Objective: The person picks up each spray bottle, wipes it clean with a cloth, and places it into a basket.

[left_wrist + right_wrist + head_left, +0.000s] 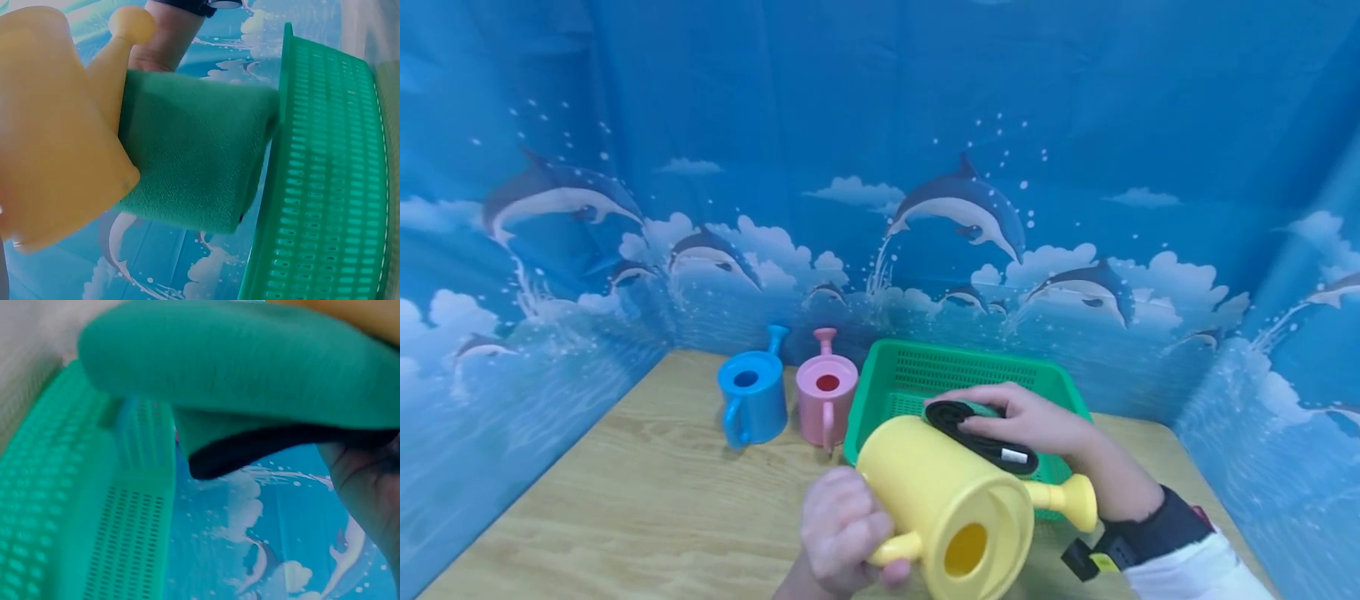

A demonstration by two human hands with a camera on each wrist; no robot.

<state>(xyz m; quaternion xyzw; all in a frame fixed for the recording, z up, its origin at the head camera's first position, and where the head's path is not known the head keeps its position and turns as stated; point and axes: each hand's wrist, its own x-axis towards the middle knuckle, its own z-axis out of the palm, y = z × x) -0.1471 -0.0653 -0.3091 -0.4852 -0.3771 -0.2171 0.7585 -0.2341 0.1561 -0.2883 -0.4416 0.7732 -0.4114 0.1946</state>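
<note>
My left hand (846, 529) grips the handle of a yellow watering can (936, 483). The can is held up and tipped over, with its round filling hole facing me and its spout pointing right. My right hand (1037, 421) holds a folded green cloth (194, 150) with a black edge and a small white label against the can's side. The thumb lies on the black edge, and the other fingers are partly hidden behind the fold. From the right wrist view, the cloth (237, 359) spans the top beside the basket.
Behind the can stands a green plastic basket (868, 392) with slotted walls. To its left on the wooden table (662, 500) are a pink watering can (812, 408) and a blue watering can (763, 408), both upright. A dolphin-print curtain (850, 100) surrounds the table's back and sides.
</note>
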